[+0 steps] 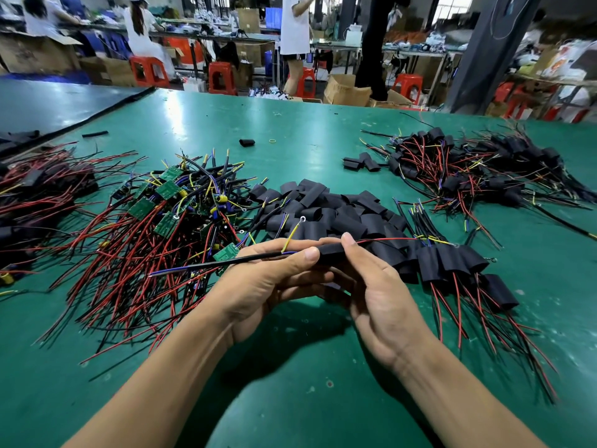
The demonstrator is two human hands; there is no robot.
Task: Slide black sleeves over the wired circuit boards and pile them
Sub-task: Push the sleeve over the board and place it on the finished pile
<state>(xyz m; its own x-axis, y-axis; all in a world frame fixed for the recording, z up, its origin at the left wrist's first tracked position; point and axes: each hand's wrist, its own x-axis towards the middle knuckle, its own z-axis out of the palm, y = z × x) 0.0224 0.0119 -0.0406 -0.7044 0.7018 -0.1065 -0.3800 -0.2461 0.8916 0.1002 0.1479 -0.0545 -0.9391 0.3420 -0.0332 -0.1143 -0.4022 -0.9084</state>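
both hands meet low over the green tabletop (pixel 290 367), just in front of the heaps. the right hand (pixel 378 292) has its thumb pressed on top of a black sleeve (pixel 331 252) with the fingers clamped beneath it. the left hand (pixel 268 279) pinches the wires (pixel 226 262) right at the sleeve's left mouth, thumb on top and fingers curled under. whatever sits inside the sleeve is hidden. only a yellow lead with a ring terminal (pixel 292 232) and a red wire (pixel 384 239) come out of it. most fingertips of both hands are hidden under the sleeve.

behind the hands lies a heap of empty sleeves (pixel 323 205). left of it is a tangle of bare green boards (pixel 168 205) with red and black leads. print on the boards is too small to read. just right of the right hand stands a small pile of sleeved pieces (pixel 452 260). a bigger sleeved pile (pixel 468 169) lies further back and runs off the right edge. a dark pile (pixel 42 189) at the left edge is blurred and cut off. the people and red stools (pixel 148 71) behind the tabletop are blurred.
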